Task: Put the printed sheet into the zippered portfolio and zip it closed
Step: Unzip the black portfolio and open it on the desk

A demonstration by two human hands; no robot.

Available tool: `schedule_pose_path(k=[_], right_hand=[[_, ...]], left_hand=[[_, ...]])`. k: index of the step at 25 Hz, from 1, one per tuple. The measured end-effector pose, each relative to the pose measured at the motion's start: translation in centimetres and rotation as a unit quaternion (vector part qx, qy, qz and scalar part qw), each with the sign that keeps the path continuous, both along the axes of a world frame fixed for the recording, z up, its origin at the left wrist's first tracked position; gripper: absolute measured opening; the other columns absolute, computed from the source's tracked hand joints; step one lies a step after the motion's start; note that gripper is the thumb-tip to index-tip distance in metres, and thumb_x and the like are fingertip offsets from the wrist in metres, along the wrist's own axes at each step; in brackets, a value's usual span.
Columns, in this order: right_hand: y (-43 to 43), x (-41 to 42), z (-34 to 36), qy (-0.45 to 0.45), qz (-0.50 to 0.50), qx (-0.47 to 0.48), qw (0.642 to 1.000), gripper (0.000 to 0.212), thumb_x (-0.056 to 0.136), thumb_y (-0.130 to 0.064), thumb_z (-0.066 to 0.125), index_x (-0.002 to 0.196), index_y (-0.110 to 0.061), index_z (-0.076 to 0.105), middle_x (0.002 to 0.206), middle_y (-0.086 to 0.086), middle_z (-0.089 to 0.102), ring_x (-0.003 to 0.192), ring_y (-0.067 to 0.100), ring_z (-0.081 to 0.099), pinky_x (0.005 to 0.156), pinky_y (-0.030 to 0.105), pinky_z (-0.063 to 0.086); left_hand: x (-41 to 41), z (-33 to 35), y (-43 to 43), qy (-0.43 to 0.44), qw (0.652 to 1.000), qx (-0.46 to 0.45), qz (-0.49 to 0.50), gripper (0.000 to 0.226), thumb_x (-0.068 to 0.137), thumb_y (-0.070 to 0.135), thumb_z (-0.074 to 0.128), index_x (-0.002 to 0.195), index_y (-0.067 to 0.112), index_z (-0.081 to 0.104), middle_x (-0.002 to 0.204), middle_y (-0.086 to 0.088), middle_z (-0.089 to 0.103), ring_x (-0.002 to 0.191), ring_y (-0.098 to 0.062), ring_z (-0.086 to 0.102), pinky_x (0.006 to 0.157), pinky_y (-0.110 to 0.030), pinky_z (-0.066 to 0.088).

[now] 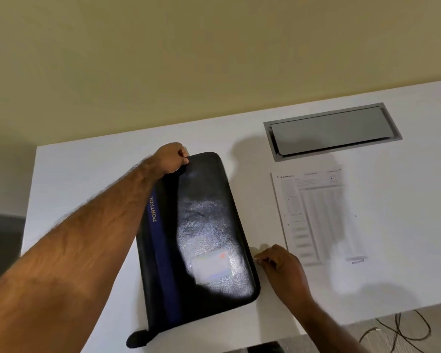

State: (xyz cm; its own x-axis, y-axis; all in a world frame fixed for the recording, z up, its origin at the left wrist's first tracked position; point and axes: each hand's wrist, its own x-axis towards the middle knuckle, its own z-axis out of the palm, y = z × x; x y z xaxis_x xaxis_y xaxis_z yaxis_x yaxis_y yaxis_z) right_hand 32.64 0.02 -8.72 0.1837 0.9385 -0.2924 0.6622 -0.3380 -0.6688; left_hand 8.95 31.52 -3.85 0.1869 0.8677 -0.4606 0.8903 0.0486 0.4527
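Note:
A black zippered portfolio with a blue spine strip and a pale label lies flat and closed on the white desk. My left hand is a closed fist gripping its far left corner; whatever is inside the fist is hidden. My right hand sits at the portfolio's right edge near the front, with thumb and fingertips pinched against that edge. The printed sheet lies flat on the desk to the right of the portfolio, untouched and just beyond my right hand.
A grey metal cable hatch is set into the desk behind the sheet. The desk's front edge runs close below the portfolio, and dark cables lie on the floor at the lower right. A beige wall stands behind the desk.

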Motion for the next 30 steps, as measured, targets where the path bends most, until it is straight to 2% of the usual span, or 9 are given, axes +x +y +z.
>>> schedule_pose_path(k=[4, 7, 9, 11, 14, 18, 22, 24, 30], right_hand=[[-3.4, -0.6, 0.3, 0.094, -0.090, 0.004, 0.991, 0.029, 0.083, -0.008, 0.071, 0.080, -0.036, 0.071, 0.083, -0.015, 0.070, 0.075, 0.007, 0.067, 0.072, 0.032, 0.055], [-3.5, -1.1, 0.6, 0.126, -0.107, 0.004, 0.986, 0.021, 0.086, -0.010, 0.063, 0.082, -0.030, 0.069, 0.087, -0.012, 0.071, 0.072, 0.013, 0.067, 0.071, 0.040, 0.056], [-3.1, -1.2, 1.0, 0.103, -0.083, 0.007, 0.991, 0.017, 0.087, -0.014, 0.058, 0.080, -0.027, 0.066, 0.082, -0.010, 0.068, 0.073, 0.011, 0.065, 0.071, 0.038, 0.054], [-2.7, -0.9, 1.4, 0.085, -0.072, -0.010, 0.994, 0.016, 0.086, -0.019, 0.052, 0.078, -0.026, 0.064, 0.081, -0.009, 0.067, 0.075, 0.012, 0.066, 0.071, 0.039, 0.053], [-2.2, -0.5, 1.6, 0.067, -0.064, -0.004, 0.996, 0.022, 0.088, -0.024, 0.046, 0.081, -0.024, 0.067, 0.083, -0.008, 0.070, 0.075, 0.013, 0.068, 0.068, 0.039, 0.056], [-2.6, -0.9, 2.3, 0.052, -0.080, 0.035, 0.995, 0.023, 0.092, -0.024, 0.049, 0.080, -0.018, 0.068, 0.076, -0.003, 0.072, 0.070, 0.017, 0.069, 0.064, 0.031, 0.056], [-3.5, -1.4, 2.2, 0.058, -0.101, 0.025, 0.993, 0.016, 0.086, -0.012, 0.055, 0.077, -0.016, 0.068, 0.073, -0.003, 0.071, 0.069, 0.018, 0.066, 0.062, 0.033, 0.051], [-4.2, -1.7, 2.4, 0.044, -0.095, 0.025, 0.994, 0.017, 0.086, -0.011, 0.056, 0.078, -0.018, 0.068, 0.077, -0.003, 0.071, 0.071, 0.017, 0.065, 0.062, 0.031, 0.048], [-8.4, -2.1, 2.1, 0.058, -0.127, 0.054, 0.989, 0.018, 0.092, -0.009, 0.059, 0.099, -0.015, 0.074, 0.097, -0.002, 0.074, 0.086, 0.013, 0.068, 0.081, 0.030, 0.055]], left_hand=[[0.9, 0.4, -1.6, 0.105, 0.988, 0.114, -0.024, 0.019, 0.088, 0.005, 0.054, 0.103, 0.013, 0.063, 0.117, -0.010, 0.064, 0.107, -0.032, 0.057, 0.088, -0.035, 0.042], [5.2, 1.4, -7.3, 0.024, 0.940, 0.189, -0.283, 0.042, 0.083, 0.010, 0.046, 0.111, 0.031, 0.068, 0.121, 0.007, 0.068, 0.111, -0.021, 0.059, 0.098, -0.038, 0.047], [8.3, 1.9, -13.5, -0.010, 0.870, 0.143, -0.471, 0.044, 0.081, 0.011, 0.048, 0.113, 0.031, 0.071, 0.117, 0.011, 0.070, 0.109, -0.017, 0.058, 0.097, -0.036, 0.048], [10.0, 2.0, -18.1, 0.039, 0.821, 0.103, -0.561, 0.039, 0.083, 0.015, 0.055, 0.115, 0.032, 0.070, 0.114, 0.011, 0.069, 0.111, -0.018, 0.056, 0.098, -0.037, 0.046], [9.9, 1.8, -20.2, 0.112, 0.804, 0.114, -0.572, 0.031, 0.090, 0.021, 0.058, 0.115, 0.036, 0.067, 0.112, 0.010, 0.064, 0.112, -0.017, 0.053, 0.099, -0.034, 0.041], [10.6, 1.7, -20.0, 0.106, 0.798, 0.120, -0.581, 0.021, 0.087, 0.021, 0.064, 0.105, 0.030, 0.069, 0.105, 0.005, 0.063, 0.104, -0.020, 0.056, 0.093, -0.035, 0.045], [11.1, 2.1, -20.2, 0.138, 0.827, 0.062, -0.541, 0.013, 0.082, 0.021, 0.061, 0.087, 0.033, 0.059, 0.090, 0.004, 0.059, 0.096, -0.024, 0.056, 0.086, -0.042, 0.049], [11.4, 2.3, -20.1, 0.157, 0.824, 0.053, -0.543, 0.011, 0.083, 0.020, 0.059, 0.089, 0.030, 0.059, 0.091, 0.001, 0.057, 0.094, -0.025, 0.056, 0.085, -0.041, 0.049], [11.8, 3.8, -19.4, 0.155, 0.834, 0.056, -0.527, 0.012, 0.087, 0.019, 0.056, 0.096, 0.025, 0.062, 0.092, -0.002, 0.056, 0.089, -0.024, 0.055, 0.076, -0.036, 0.047]])
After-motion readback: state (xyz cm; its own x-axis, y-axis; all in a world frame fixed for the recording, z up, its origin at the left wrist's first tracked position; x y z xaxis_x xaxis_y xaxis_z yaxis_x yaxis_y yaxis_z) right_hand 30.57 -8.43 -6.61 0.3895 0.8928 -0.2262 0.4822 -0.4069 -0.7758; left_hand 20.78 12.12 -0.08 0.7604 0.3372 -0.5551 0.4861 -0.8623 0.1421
